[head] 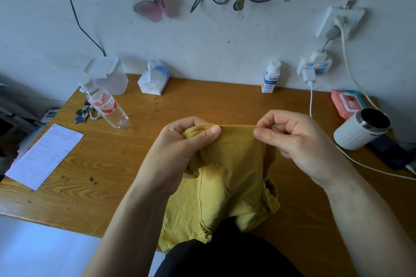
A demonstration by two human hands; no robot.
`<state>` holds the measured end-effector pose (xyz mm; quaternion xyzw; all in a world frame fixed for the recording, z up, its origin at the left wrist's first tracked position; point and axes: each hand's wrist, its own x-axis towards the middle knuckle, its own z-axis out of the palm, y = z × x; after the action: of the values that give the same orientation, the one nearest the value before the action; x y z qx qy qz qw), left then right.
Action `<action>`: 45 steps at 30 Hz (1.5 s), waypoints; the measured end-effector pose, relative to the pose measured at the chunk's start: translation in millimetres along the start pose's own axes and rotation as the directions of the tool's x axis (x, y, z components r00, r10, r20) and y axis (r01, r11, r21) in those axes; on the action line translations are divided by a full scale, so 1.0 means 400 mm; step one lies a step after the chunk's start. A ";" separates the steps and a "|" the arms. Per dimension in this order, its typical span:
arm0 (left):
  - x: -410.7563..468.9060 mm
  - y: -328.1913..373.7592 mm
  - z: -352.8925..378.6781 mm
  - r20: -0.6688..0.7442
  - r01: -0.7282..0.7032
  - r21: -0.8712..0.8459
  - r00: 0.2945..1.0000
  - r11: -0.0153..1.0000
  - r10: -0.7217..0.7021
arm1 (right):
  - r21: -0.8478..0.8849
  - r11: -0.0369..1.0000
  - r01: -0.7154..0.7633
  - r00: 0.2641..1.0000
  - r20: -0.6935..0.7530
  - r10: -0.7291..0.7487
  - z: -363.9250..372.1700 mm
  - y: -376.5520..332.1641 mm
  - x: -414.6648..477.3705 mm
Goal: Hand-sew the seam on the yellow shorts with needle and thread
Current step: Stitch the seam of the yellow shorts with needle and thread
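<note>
While the left hand (180,141) pinched a bunched end of the yellow shorts (234,164), seemingly to stretch the edge taut for stitching, the right hand (290,139) gripped the other end and one needle (265,117), its tip just above that grip. Below both grips, the single pair hung to the table (202,105), one dark stitch line (201,191) under the left grip.

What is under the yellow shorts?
The wooden table and, nearer, the person's dark clothing. The yellow shorts hide the table surface directly beneath them, so anything there is unseen.
</note>
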<state>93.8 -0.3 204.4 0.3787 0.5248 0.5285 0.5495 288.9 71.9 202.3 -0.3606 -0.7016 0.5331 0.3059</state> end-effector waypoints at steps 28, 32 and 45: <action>-0.018 0.007 0.063 0.057 0.140 -0.164 0.990 0.977 -0.132 | -0.138 0.988 0.064 0.998 -0.009 -0.065 0.012 -0.041 -0.019; -0.017 0.000 0.060 0.053 0.104 -0.163 0.994 0.981 -0.096 | -0.132 0.989 0.068 0.997 -0.027 -0.072 0.015 -0.033 -0.018; -0.008 -0.006 0.053 0.136 0.292 -0.333 0.956 0.897 -0.261 | -0.196 0.972 0.127 0.991 -0.009 -0.131 0.020 -0.008 -0.033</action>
<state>115.4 -0.9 206.2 0.2194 0.4462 0.5127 0.6999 289.2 56.0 202.9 -0.3481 -0.7690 0.4369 0.3108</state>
